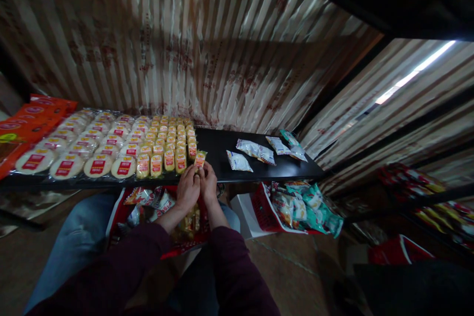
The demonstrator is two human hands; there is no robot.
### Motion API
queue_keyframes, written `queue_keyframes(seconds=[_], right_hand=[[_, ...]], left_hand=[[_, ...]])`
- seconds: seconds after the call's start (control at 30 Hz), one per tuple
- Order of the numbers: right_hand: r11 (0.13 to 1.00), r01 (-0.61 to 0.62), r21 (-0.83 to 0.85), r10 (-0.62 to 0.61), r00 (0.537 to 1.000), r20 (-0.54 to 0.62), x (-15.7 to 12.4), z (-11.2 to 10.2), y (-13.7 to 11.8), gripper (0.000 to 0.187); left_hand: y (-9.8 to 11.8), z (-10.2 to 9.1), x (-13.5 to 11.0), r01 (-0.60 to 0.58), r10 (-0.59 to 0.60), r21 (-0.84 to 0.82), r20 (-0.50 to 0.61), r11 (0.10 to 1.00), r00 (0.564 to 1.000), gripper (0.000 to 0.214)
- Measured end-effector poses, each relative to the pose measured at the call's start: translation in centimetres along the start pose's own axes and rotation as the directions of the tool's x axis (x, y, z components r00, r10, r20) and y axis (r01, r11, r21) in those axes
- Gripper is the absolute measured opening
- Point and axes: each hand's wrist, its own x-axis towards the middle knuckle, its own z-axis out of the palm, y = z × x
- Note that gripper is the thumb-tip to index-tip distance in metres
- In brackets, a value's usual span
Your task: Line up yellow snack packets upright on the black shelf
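Bare hands at work along a long, black, flat shelf surface: the left hand and the right hand meet near the front edge, their fingertips closed together on a small, oblong, gold-wrapped packet with a red-and-white label. The packet sits at the front edge, just right of the neat columns of matching gold-wrapped packets; whether its base touches the surface cannot be told.

Much of the arranging appears done. From the left end towards the middle, round, white, clear-wrapped cakes with red labels stand in ordered rows, beside a bright orange printed bag at the left end. Most gold columns reach the front edge; the rightmost stops short of it, a gap the held packet seems suited to fill.

Some work looks left. Towards the right end, white, pillow-shaped plastic packets lie loose and unaligned, with bare black surface between them and the gold columns. Below the front edge, a red plastic basket at the person's legs holds mixed packets, including more gold-coloured ones, partly hidden by the forearms. A second red basket, below the right part, is heaped with teal-and-white bags.
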Motion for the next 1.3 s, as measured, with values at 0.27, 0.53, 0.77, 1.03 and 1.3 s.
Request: queue_keyframes(seconds=[0.27, 0.53, 0.77, 1.03, 1.3], right_hand=[[0.980, -0.012, -0.200, 0.027, 0.997, 0.073, 2.1, 0.3, -0.6, 0.032], [0.974, -0.024, -0.225, 0.047, 0.994, 0.098, 3.1, 0.7, -0.3, 0.032], [0.959, -0.016, -0.284, 0.055, 0.990, 0.129, 3.4, 0.9, -0.1, 0.031], [0.938, 0.066, -0.340, -0.014, 0.988, 0.155, 3.4, 1.1, 0.8, 0.031], [0.959, 0.060, -0.277, -0.031, 0.994, 0.109, 3.9, 1.1, 0.8, 0.037]], left_hand=[[-0.2, 0.8, 1.3, -0.027, 0.012, 0.248, 0.064, 0.968, 0.998, 0.043], [-0.3, 1.0, 1.8, -0.020, -0.010, 0.263, 0.111, 0.965, 0.994, 0.046], [-1.1, 1.4, 1.9, -0.020, -0.003, 0.229, 0.100, 0.973, 0.995, 0.050], [-2.2, 1.6, 2.0, -0.110, 0.071, 0.283, 0.144, 0.953, 0.987, 0.053], [-1.5, 1.6, 1.6, -0.106, 0.056, 0.308, 0.166, 0.945, 0.985, 0.056]])
